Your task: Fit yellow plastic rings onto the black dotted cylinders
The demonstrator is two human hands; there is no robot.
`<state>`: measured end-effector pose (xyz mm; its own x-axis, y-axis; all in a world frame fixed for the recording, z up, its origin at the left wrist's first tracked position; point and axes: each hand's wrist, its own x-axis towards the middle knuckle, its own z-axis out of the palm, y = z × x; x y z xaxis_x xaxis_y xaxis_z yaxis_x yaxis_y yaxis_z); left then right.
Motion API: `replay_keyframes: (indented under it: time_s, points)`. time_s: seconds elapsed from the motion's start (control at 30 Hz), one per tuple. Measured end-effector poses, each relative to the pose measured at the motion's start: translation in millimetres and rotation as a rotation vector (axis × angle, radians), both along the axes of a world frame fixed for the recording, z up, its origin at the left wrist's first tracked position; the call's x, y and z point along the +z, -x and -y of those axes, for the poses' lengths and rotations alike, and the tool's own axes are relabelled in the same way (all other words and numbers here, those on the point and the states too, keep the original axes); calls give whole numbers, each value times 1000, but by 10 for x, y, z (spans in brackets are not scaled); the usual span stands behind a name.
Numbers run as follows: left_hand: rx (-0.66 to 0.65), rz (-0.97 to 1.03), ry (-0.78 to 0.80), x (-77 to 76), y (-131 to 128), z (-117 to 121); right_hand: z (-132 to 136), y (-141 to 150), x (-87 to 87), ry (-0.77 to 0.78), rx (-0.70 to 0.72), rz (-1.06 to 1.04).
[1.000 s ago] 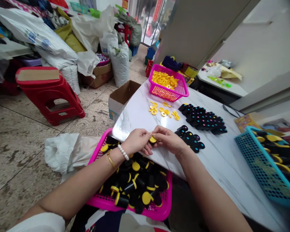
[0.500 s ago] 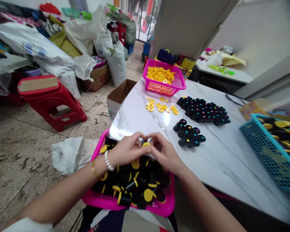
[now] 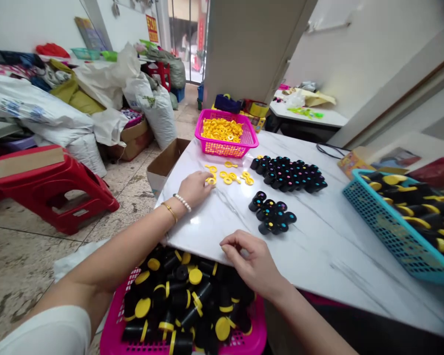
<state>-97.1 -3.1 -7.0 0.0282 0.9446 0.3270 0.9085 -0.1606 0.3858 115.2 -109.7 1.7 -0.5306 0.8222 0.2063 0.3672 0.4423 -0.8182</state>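
Observation:
My left hand (image 3: 196,188) reaches out over the white marble table (image 3: 318,246) and its closed fingers touch a loose yellow ring (image 3: 210,180) among several yellow rings (image 3: 231,176). My right hand (image 3: 248,260) rests at the table's near edge with its fingers curled; what they hold is hidden. A small cluster of black caps with coloured dots (image 3: 272,213) lies just beyond my right hand. A larger group of black caps (image 3: 288,173) lies farther back. On my lap sits a pink basket (image 3: 251,340) of black tubes with yellow ends.
A pink basket of yellow rings (image 3: 225,134) stands at the table's far end. A blue basket (image 3: 388,231) with black and yellow parts sits at the right. On the floor to the left are a cardboard box (image 3: 163,165), a red stool (image 3: 44,182) and several bags.
My hands, joined over a yellow-capped piece before, have parted. The left hand has reached forward to the loose yellow rings. The right hand stays near the table edge. The view has tilted up.

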Motion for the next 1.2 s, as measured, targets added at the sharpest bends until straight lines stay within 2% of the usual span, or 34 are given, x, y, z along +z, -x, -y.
replay_keyframes:
  time_s: [0.1,0.2,0.27,0.33,0.43,0.5,0.53,0.57,0.63,0.7,0.77,0.83,0.93,1.03,1.13,1.2]
  points:
    - [-49,-41,34,-88,-36,-71,-25,-175,164,-222,-114,64]
    - [-119,-46,23,-69,-104,189,-20,-285,252,-253,-199,65]
    - [-168,98,-12,-2,-194,444,10,-275,216,-121,-238,4]
    - [-205,432,47,84,-326,699,42,-208,122,98,-293,-147]
    - [-292,1019,436,198,-555,996,68,-102,-20,437,-301,-425]
    - [-370,1231,671,243,-676,1091,77,-91,-70,529,-276,-535]
    - [-400,1263,724,255,-718,1097,84,-110,-82,526,-286,-561]
    - [-410,1256,723,258,-748,1073,94,-144,-88,501,-315,-572]
    - [-376,1138,580,238,-787,934,121,-236,-95,438,-388,-555]
    - [-310,905,346,180,-827,697,159,-328,-105,421,-424,-495]
    - [-276,642,180,90,-895,416,205,-390,-120,416,-419,-426]
    - [-280,445,133,-5,-985,161,255,-416,-131,397,-394,-374]
    - [-289,323,106,-79,-1083,-38,325,-424,-125,374,-354,-342]
    - [-287,317,82,-17,-1019,81,362,-451,-97,391,-384,-348]
    - [-273,367,103,89,-760,477,340,-494,-65,431,-489,-402]
    - [-222,407,62,105,-541,802,291,-495,-45,448,-518,-397]
